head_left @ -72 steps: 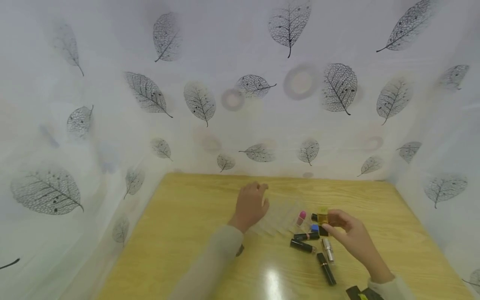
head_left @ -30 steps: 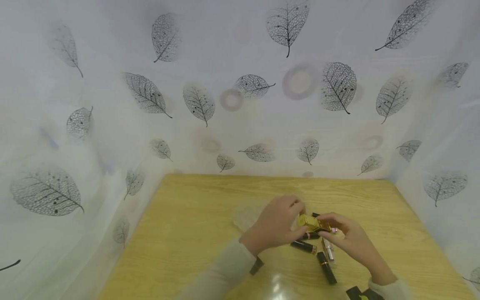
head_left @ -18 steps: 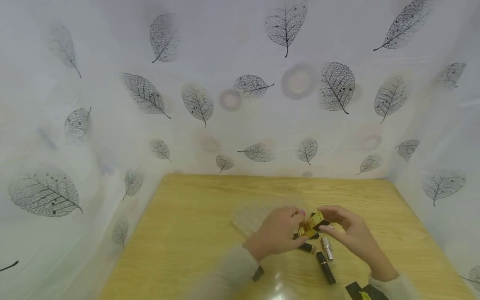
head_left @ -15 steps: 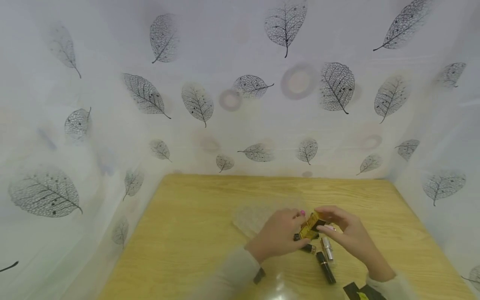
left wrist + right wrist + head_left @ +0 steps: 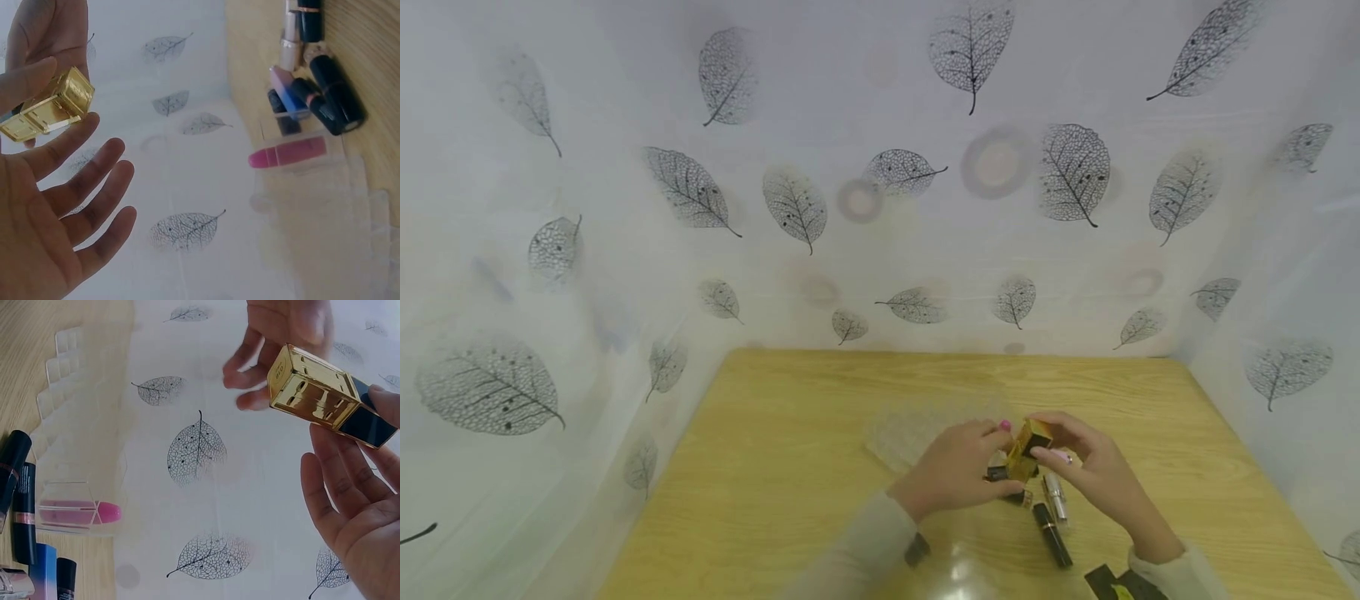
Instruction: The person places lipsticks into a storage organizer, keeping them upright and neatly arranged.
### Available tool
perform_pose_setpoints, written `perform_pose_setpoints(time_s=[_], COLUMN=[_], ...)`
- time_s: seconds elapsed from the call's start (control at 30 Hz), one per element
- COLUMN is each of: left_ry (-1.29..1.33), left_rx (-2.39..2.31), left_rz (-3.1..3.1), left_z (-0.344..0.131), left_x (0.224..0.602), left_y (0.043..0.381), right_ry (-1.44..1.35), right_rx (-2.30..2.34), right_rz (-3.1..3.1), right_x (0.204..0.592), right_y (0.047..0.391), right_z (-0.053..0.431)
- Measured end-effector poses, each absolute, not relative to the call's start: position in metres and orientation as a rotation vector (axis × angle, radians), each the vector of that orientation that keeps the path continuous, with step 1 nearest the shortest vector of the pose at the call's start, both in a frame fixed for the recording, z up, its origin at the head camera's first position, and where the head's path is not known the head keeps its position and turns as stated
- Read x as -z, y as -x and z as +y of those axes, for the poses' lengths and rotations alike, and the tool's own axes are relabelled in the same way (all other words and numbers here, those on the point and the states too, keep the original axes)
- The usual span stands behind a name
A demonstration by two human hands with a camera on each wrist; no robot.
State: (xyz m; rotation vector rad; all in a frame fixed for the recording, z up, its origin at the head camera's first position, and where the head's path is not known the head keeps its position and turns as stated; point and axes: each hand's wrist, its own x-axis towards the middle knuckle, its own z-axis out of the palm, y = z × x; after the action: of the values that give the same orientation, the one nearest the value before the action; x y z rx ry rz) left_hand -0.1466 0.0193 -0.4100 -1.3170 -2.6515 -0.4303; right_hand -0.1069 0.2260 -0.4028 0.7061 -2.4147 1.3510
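Note:
In front of the chest both hands hold a gold lipstick tube with a black section. My right hand pinches the black end between thumb and fingers. My left hand has its thumb and index finger at the gold end, the other fingers spread apart in the left wrist view. The tube is tilted, held above the table. Beneath and beside it are several black lipsticks and a silver one. A pink lipstick stands in a clear stepped holder, partly hidden by my left hand.
A blue item lies among the black tubes. Black pieces with a yellow-green mark lie near my right sleeve, and a small dark piece by my left sleeve. Leaf-printed sheeting encloses the wooden table.
My left hand has come right from over the clear holder to the gold tube in my right hand. The tube has since been turned, its black end now up and toward the right.

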Motion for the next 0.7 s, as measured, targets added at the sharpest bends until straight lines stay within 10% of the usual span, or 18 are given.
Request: perform_pose_setpoints(time_s=[0.7], left_ry=[0.339], left_rx=[0.415], left_rz=[-2.654], left_z=[-0.042], left_x=[0.513], left_y=[0.246], right_ry=[-0.627], right_rx=[-1.349], right_rz=[-2.418], right_x=[0.409], right_y=[0.109], right_z=[0.240])
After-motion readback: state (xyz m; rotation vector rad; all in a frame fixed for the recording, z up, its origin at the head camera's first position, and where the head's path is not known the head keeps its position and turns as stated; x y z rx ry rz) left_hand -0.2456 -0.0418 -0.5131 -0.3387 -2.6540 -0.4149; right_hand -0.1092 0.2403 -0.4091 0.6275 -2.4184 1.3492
